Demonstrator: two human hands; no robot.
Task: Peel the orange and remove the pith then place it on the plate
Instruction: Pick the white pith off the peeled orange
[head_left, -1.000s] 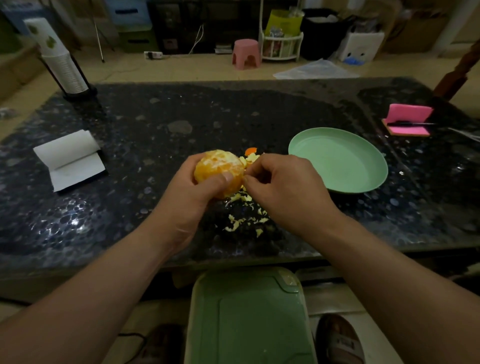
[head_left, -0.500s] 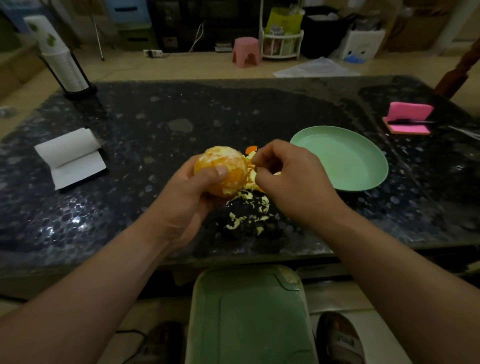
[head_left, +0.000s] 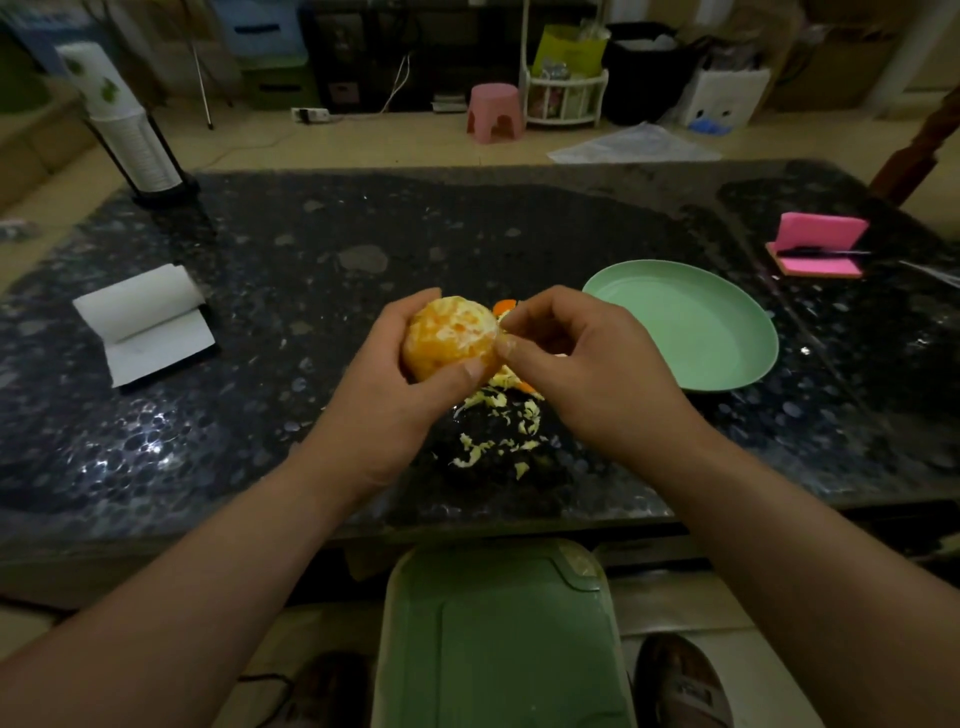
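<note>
My left hand (head_left: 387, 395) grips a peeled orange (head_left: 451, 338) with white pith patches, holding it above the dark table. My right hand (head_left: 587, 374) is at the orange's right side, thumb and forefinger pinched against its surface. Whether a pith strand sits between those fingertips is too small to tell. Scraps of pith and peel (head_left: 501, 426) lie on the table under both hands. An empty green plate (head_left: 727, 364) sits just to the right of my right hand.
A small open notepad (head_left: 143, 322) lies at the left. A stack of paper cups in a holder (head_left: 127, 135) stands at the far left corner. A pink sticky-note pad with a pen (head_left: 818, 244) is at the right. A green stool (head_left: 498, 644) is below the table's near edge.
The orange was turned slightly in my left hand and lifted a little. My right hand moved off to the pile and came back to pinch at the orange's right side.
</note>
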